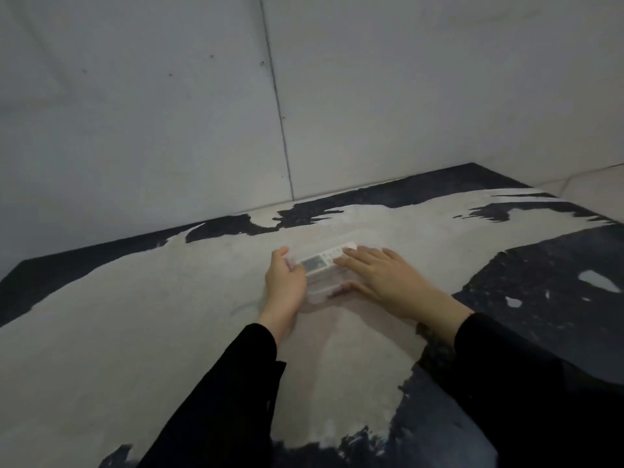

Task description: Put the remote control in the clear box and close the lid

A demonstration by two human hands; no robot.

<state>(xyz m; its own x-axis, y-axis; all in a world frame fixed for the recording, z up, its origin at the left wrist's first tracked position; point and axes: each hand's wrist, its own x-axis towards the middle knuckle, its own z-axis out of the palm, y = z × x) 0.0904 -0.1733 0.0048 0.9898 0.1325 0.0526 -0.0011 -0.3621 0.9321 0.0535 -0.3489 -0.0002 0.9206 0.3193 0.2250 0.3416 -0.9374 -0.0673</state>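
1. The white remote control [322, 263] lies inside the clear box [332, 265], under its lid.
2. The right hand [381, 278] lies flat on the box top, fingers spread.
3. The left hand [285, 282] clasps the box's left end.
4. The box rests on a pale-and-black patterned surface [169, 315].
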